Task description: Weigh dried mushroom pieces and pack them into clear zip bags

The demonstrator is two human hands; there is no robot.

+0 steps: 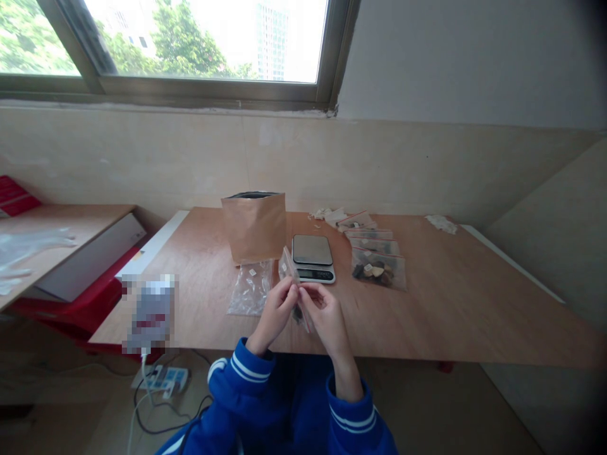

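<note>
My left hand [279, 306] and my right hand [325, 309] meet at the table's front, fingers pinched on a small clear zip bag [287, 262]. The bag stands tilted between them, with a red strip along one edge and something dark inside its lower part. Just beyond the fingers is a digital kitchen scale [312, 251] with a bare metal plate; its display is too small to read. Left of the scale a brown paper pouch [256, 229] stands upright with its top open. In front of the pouch a clear plastic bag [251, 287] lies flat, close to my left hand.
Several filled zip bags [378, 268] lie overlapped right of the scale, with pale scraps [327, 215] behind. More white scraps [441, 224] lie at the back right. A blurred device [152, 316] sits at the left edge, its cable running to a power strip [168, 379] below.
</note>
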